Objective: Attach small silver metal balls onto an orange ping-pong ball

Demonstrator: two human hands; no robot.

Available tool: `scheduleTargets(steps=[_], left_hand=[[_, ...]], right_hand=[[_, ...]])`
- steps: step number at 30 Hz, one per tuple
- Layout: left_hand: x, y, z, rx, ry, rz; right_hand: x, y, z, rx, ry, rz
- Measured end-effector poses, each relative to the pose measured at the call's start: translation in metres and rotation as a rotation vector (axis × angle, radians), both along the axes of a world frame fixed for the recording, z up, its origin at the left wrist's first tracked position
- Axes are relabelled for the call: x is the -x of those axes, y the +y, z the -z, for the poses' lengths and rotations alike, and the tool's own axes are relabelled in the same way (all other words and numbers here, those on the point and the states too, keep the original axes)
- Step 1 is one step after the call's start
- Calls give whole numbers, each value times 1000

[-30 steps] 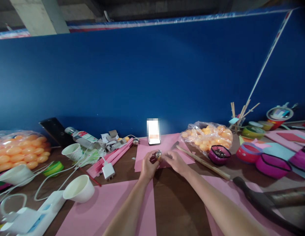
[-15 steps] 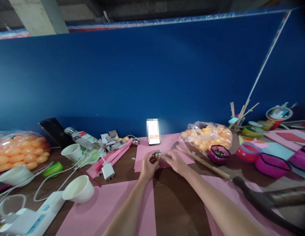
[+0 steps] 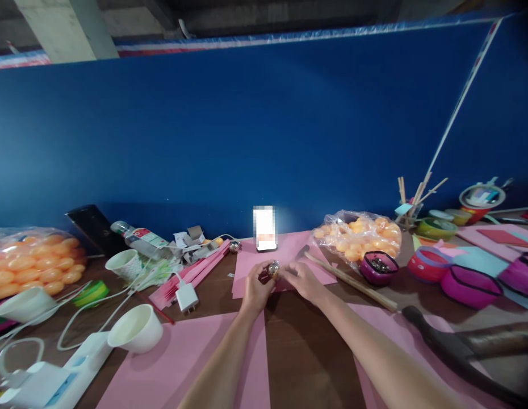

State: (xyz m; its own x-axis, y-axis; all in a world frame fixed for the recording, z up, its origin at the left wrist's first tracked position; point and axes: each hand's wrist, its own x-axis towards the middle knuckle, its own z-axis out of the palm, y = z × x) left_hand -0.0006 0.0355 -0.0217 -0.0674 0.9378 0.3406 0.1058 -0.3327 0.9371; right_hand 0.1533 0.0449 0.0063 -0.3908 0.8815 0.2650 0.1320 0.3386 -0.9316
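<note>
A small shiny silver ball (image 3: 273, 267) is held in the fingers of my left hand (image 3: 256, 287), above the front edge of a pink sheet (image 3: 246, 282). My right hand (image 3: 304, 279) is at the ball's right side, its thumb and fingers drawn together close to it. Whether those fingertips pinch something small cannot be made out. Just behind the hands a phone with a bright screen (image 3: 264, 227) stands upright on the pink sheet. Another silver ball (image 3: 234, 246) lies left of the phone.
A hammer (image 3: 434, 335) lies at the front right, a wooden-handled tool (image 3: 353, 281) nearer my right hand. Bags of orange balls (image 3: 357, 236) sit on both sides. Purple bowls (image 3: 380, 268) stand right; paper cups (image 3: 136, 329), cables and a power strip (image 3: 83, 363) are left.
</note>
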Motion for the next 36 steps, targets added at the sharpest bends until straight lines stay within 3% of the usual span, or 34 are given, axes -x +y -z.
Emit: scheduleTargets(steps=[25, 36], left_hand=[[-5, -9, -11, -75, 71, -57], [-4, -8, -10, -87, 95, -74]], right_hand=[[1, 1, -2, 72, -15, 41], [2, 1, -2, 77, 32, 28]])
